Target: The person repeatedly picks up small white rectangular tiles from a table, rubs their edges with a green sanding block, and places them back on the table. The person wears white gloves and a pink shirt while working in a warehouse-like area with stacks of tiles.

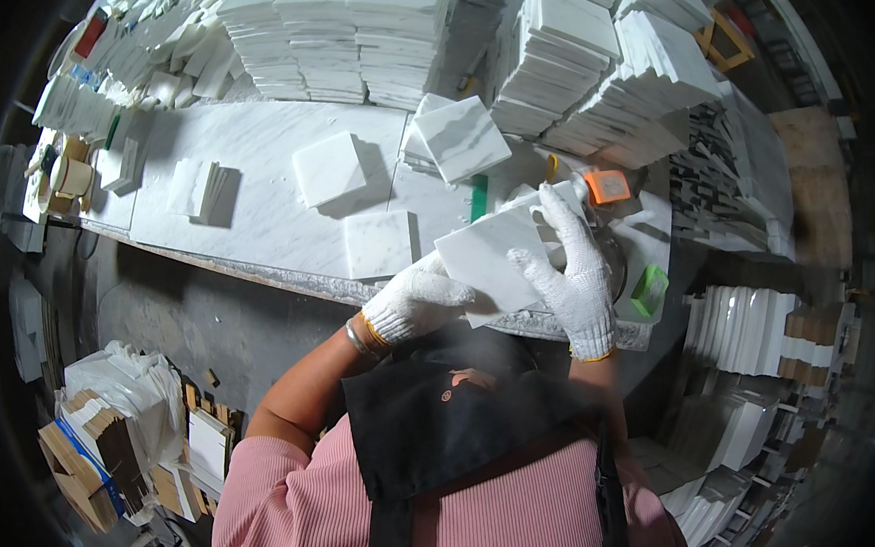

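A square white marble tile [492, 255] with grey veins is tilted in front of me, between my two white-gloved hands. My left hand [417, 301] grips its lower left edge, thumb over the face. At the right side is my right hand [576, 280], its thumb against the face and its fingers stretched up along the edge. That hand's hold on the far side is hidden. Just beyond lie a green block [479, 199] and another tile [463, 140] resting on a small pile. Two single tiles, one nearer [378, 245] and one farther [329, 169], lie on the worktop to the left.
High stacks of marble tiles [568, 25] line the back of the marble worktop [259, 144]. An orange block [608, 187] and a bright green holder [649, 291] are at the right. A small tile stack [195, 190] stands left. Wrapped bundles [124, 393] sit on the floor.
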Motion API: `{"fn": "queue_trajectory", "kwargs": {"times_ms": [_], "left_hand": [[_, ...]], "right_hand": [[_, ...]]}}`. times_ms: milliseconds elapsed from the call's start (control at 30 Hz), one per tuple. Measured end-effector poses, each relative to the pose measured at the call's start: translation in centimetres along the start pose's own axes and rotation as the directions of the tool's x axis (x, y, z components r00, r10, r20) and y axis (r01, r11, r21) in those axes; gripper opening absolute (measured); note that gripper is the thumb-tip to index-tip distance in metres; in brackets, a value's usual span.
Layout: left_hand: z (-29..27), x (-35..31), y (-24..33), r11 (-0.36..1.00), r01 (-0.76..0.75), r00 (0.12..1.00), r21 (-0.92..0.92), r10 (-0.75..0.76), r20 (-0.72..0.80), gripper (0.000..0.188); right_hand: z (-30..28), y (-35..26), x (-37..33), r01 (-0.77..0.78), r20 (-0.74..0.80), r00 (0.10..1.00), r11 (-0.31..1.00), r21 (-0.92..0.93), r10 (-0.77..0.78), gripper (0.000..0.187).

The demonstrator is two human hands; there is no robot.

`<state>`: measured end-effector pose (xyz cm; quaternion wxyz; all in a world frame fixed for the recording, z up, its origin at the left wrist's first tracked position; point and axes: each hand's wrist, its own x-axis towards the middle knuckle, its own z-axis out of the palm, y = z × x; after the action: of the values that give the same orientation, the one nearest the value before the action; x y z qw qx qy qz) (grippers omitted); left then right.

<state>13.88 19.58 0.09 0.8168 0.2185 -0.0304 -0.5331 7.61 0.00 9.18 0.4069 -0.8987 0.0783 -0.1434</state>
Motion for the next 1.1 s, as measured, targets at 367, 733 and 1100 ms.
{"fn": "queue_trajectory", "kwargs": {"times_ms": [367,733,1100], "left_hand": [[3.1,2.6,1.0,0.989,0.004,1.000,0.150,-0.006,0.015,0.076],[3.8,7.0,0.8,0.618,0.053,0.977,0.784,0.130,-0.169,0.087],[3.1,6.2,-0.3,-0.360,-0.050,0.856,0.932,0.464,0.225,0.111]], "right_hand": [[-3.3,4.6,-2.8,-0.448,0.057,0.890,0.846,0.288,0.452,0.046],[-4.1,9.2,-3.8,-0.416,-0.174,0.798,0.736,0.534,0.577,0.047],[-6.4,11.8,-4.9,-0.538,-0.204,0.799,0.824,0.177,0.566,0.055]]}}
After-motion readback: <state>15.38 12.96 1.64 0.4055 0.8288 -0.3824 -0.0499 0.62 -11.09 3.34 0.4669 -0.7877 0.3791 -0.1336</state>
